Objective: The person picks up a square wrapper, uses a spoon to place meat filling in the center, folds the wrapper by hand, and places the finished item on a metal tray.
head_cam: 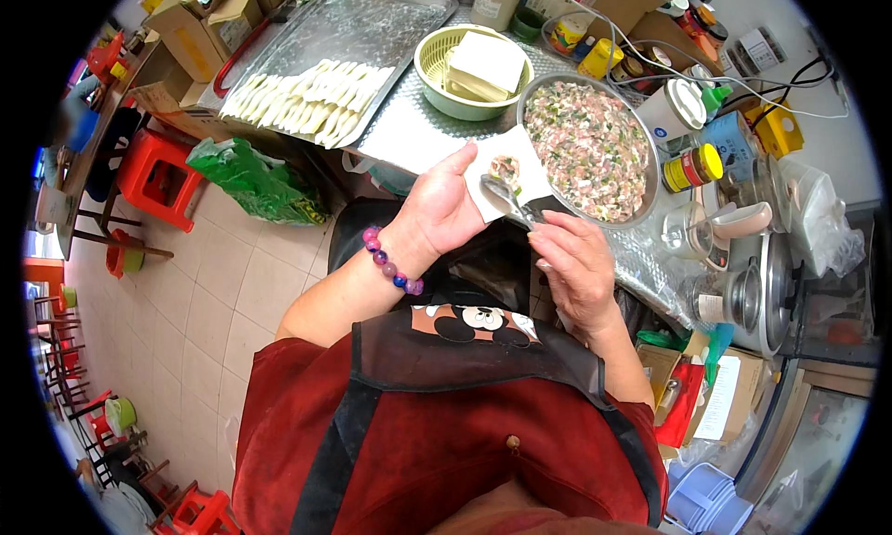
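On my left hand (pixel 437 204) rests a square dough wrapper (pixel 533 162), thumb along its edge. A small lump of meat filling (pixel 503 167) sits on the wrapper. My right hand (pixel 578 267) grips a metal spoon (pixel 496 190), whose bowl touches the wrapper beside the filling. Just beyond is a round metal basin (pixel 655 180) full of minced meat with chopped greens (pixel 585 145). A stack of square wrappers (pixel 488 61) lies in a green plastic colander and bowl (pixel 453 106). Several folded dumplings (pixel 306 103) lie in rows on a metal tray (pixel 348 19).
Jars and bottles, including a yellow-lidded jar (pixel 690 167), crowd the table's right side, with loose cables above them. A pot (pixel 773 291) stands farther right. On the left are a red plastic stool (pixel 157 176), a green plastic bag (pixel 247 180) and cardboard boxes (pixel 188 30).
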`<state>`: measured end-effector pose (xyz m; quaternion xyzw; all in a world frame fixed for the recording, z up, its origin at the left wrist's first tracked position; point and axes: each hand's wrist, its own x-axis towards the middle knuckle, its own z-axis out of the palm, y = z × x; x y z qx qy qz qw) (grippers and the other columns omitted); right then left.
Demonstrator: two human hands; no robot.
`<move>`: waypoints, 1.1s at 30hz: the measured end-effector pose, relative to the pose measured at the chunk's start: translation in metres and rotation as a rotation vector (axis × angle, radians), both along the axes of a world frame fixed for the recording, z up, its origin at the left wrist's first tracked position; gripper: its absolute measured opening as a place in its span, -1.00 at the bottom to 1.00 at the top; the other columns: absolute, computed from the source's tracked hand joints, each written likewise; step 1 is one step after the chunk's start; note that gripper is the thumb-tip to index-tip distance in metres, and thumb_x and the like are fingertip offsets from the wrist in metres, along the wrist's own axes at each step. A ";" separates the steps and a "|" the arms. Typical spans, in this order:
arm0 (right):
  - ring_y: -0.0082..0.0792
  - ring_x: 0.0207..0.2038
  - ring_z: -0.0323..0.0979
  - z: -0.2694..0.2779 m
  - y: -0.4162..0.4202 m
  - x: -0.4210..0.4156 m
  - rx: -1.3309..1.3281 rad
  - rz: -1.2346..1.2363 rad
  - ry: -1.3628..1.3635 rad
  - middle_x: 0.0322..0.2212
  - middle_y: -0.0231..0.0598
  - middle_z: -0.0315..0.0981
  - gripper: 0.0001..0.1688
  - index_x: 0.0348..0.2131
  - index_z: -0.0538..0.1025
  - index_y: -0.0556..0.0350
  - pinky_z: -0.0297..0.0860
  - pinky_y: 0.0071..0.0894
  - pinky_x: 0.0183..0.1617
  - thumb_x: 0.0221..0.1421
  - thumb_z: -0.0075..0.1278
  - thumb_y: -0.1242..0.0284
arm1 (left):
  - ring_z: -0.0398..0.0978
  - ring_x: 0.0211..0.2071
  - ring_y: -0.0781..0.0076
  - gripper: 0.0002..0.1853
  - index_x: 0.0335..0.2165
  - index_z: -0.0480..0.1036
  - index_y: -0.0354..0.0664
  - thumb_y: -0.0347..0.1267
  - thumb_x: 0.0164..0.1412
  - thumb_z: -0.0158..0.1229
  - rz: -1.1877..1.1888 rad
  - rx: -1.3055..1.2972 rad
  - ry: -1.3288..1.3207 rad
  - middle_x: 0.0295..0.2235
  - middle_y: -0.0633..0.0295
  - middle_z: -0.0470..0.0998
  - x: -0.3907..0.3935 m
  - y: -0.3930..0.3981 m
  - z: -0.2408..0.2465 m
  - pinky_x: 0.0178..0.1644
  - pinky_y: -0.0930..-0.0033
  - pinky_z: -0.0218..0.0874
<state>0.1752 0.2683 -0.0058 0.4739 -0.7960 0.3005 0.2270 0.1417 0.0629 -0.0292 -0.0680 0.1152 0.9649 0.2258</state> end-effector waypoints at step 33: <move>-0.11 -0.12 0.47 -0.023 0.044 -0.020 -0.067 -0.428 -0.134 -0.29 -0.14 0.53 -0.81 -0.27 0.54 0.21 0.32 -0.21 -0.01 0.06 -0.01 0.64 | 0.26 0.14 0.09 -0.49 0.13 0.09 -0.43 -0.24 0.40 -0.35 -0.051 -0.046 0.001 0.11 -0.06 0.27 -0.002 0.012 0.001 0.26 0.06 0.03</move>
